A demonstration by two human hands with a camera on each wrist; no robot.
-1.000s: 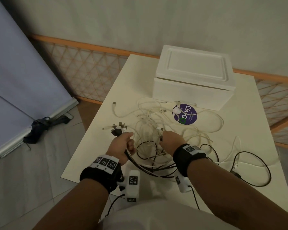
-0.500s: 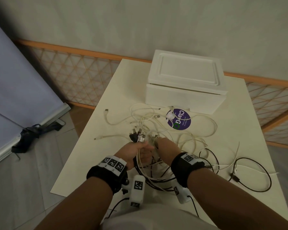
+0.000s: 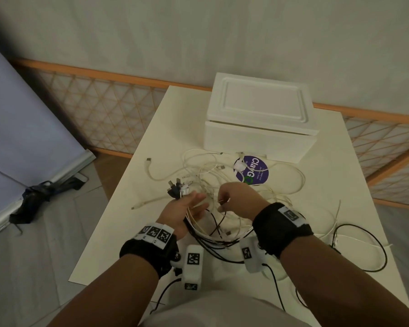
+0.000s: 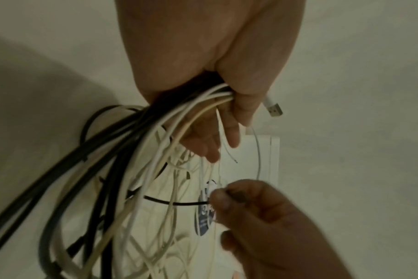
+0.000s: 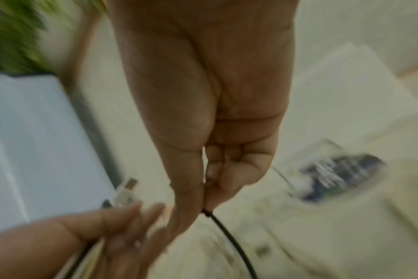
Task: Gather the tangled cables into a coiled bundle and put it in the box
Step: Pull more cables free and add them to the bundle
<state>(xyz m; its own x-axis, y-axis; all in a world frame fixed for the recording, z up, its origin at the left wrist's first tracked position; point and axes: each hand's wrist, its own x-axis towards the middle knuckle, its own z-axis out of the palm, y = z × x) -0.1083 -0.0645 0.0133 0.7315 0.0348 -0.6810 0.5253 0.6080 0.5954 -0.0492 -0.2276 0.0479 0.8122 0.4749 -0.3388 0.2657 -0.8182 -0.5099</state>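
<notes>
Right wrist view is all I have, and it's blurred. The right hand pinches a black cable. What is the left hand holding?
Observer: The left hand holds a bunch of cables, black and white, clamped under the thumb with the fingers nearly straight.
Operator: Box open?
Observer: No. The white box at the table's far end has its lid on.
Operator: Anything loose on the table?
Observer: Yes. Besides the black cable in your right hand, a black loop lies on the table, right of the hands.
</notes>
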